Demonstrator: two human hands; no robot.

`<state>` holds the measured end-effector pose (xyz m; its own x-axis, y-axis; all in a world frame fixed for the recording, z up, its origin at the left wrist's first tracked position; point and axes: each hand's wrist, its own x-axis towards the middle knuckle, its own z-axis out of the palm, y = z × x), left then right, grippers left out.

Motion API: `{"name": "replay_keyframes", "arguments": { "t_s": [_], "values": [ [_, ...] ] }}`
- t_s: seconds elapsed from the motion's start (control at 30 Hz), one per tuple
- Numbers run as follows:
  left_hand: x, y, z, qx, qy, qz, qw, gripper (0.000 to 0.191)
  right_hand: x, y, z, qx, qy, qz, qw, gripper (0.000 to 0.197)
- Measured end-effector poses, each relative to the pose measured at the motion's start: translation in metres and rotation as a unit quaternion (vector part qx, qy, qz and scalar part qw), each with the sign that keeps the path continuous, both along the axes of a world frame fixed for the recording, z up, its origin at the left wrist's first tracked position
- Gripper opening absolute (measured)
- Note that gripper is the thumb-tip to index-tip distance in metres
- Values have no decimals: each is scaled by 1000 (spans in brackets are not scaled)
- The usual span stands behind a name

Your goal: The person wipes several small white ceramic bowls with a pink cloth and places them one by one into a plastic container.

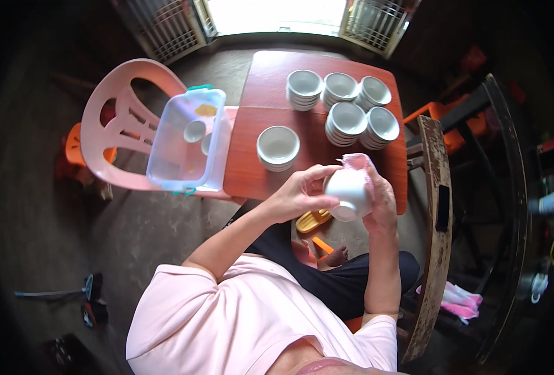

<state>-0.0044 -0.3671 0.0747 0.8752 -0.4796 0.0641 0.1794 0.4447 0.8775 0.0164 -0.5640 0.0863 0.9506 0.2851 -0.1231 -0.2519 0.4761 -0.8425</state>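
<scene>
Between both hands, over the near edge of the red-brown wooden table (253,140), a white bowl (347,192) is tilted with its foot towards me. My left hand (302,194) grips its left side with fingers and thumb. Around its right side, my right hand (382,197) presses a pink cloth (359,162) against the bowl. A short stack of white bowls (279,147) stands on the table left of the hands. Several taller stacks of like bowls (347,122) stand together at the back right. The bowl's inside is hidden.
A clear plastic tub (164,159) with a few white bowls (195,131) inside rests on a pink plastic chair (94,117), left of the table. On the right, a worn wooden bench (434,262) bears a dark phone-like object (442,208). A yellow slipper (310,221) lies below the hands.
</scene>
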Motion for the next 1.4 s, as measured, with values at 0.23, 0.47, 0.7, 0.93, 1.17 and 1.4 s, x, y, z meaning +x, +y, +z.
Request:
{"name": "replay_keyframes", "arguments": {
  "t_s": [0.23, 0.47, 0.7, 0.93, 1.17, 1.4],
  "values": [
    [-14, 22, -15, -196, 165, -111, 960, 28, 4, 13, -14, 196, 147, 42, 969, 33],
    [-23, 143, 13, -154, 36, 172, 972, 41, 24, -14, -17, 171, 202, -74, 962, 40],
    [20, 287, -20, 377, 84, 343, 856, 22, 18, -10, -26, 245, 236, -16, 940, 37],
    [54, 335, -149, 810, -17, 144, 568, 24, 17, -8, -21, 207, 244, -44, 947, 36],
    [61, 357, -211, 858, -29, -39, 511, 21, 8, 0, -7, 155, 285, -134, 936, 33],
    [53, 364, -230, 825, 5, -22, 565, 21, 10, -10, -14, 234, 269, -90, 930, 34]
  ]
}}
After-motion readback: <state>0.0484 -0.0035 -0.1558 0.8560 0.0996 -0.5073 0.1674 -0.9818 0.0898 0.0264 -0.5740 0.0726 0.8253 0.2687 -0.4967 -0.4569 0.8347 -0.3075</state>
